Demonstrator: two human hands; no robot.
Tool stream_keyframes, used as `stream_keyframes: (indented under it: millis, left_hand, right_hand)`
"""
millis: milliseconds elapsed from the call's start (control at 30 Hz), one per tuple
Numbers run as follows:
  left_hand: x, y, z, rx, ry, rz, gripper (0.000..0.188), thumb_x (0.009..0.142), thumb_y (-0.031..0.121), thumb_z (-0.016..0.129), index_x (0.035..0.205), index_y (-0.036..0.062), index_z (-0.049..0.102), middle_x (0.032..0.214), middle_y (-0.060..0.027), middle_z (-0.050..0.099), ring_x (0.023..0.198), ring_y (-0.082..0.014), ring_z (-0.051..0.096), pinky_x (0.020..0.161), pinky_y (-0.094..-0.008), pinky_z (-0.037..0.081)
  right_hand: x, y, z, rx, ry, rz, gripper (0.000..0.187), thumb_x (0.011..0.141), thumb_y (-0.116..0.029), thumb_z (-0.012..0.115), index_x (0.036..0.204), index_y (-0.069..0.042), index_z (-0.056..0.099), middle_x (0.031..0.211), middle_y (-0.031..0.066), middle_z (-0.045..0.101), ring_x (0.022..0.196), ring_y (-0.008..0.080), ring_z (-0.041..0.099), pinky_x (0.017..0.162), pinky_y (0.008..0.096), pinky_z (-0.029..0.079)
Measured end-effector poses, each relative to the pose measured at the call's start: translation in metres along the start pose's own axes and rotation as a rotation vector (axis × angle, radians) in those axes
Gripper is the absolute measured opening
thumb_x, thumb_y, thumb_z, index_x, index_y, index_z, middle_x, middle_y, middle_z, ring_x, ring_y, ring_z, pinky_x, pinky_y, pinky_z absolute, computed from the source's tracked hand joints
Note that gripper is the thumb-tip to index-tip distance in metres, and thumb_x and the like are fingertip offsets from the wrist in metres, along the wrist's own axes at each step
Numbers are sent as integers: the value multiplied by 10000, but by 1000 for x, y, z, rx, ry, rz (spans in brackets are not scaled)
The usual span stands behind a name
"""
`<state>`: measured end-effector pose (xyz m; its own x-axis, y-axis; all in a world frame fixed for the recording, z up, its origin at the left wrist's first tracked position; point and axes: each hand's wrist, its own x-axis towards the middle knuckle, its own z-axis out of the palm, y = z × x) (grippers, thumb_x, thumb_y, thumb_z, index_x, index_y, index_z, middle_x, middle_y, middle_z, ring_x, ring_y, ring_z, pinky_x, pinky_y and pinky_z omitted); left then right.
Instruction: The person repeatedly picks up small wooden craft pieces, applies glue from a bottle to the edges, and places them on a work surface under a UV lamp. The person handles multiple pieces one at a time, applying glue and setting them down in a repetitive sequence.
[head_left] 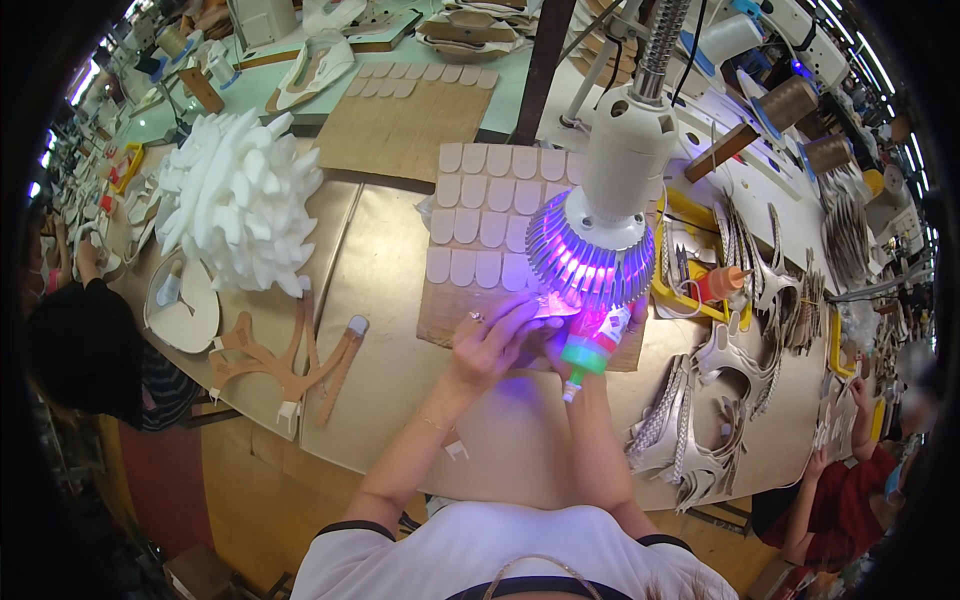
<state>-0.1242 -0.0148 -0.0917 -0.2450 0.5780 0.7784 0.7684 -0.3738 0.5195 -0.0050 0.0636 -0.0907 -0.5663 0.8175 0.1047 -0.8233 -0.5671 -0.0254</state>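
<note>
Under a white lamp (590, 250) with a finned, purple-glowing head, both hands work close together. My left hand (490, 340) pinches a small flat piece (553, 306) lit pink and purple by the glow. Its exact kind I cannot make out. My right hand (592, 385) is wrapped round a squeeze bottle (600, 335) with a green cap and a narrow tip, tilted so that the tip points down towards me. The lamp and bottle hide part of the right fingers. Just beyond the hands, a brown board (455, 305) carries rows of pale, round-ended pieces (487, 225).
White foam-like pieces (235, 200) heap at the left, near tan strap parts (275, 375). A yellow tray (690, 220) with an orange bottle (722, 283) stands right of the lamp. Braided strap uppers (700, 420) lie nearer. People sit at both sides.
</note>
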Motion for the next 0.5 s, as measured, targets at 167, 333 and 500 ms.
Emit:
stream_keyframes:
  millis: [167,333,500]
  left_hand:
    - [1,3,7,-13,0,9,190,780,-7,677,964,2,634,891,-139,656,762,-286,655,670,-347,541]
    - [0,5,9,19,-28,27,184,771,9,690,942,-12,624,852,-138,648,740,-289,652,644,-356,539]
    - [-3,6,8,35,-70,35,201,768,6,685,957,-11,617,843,-136,650,722,-291,653,625,-356,536]
  right_hand:
    - [-4,-1,14,133,47,-33,647,810,-580,492,1271,-126,458,1156,107,578,943,315,600,669,489,535]
    - [-8,-3,18,161,50,-23,669,798,-594,498,1275,-127,451,1167,98,571,981,299,588,698,497,537]
    - [-11,-6,14,-15,-47,0,634,805,-564,527,1267,-131,491,1217,49,568,1044,214,565,808,408,505]
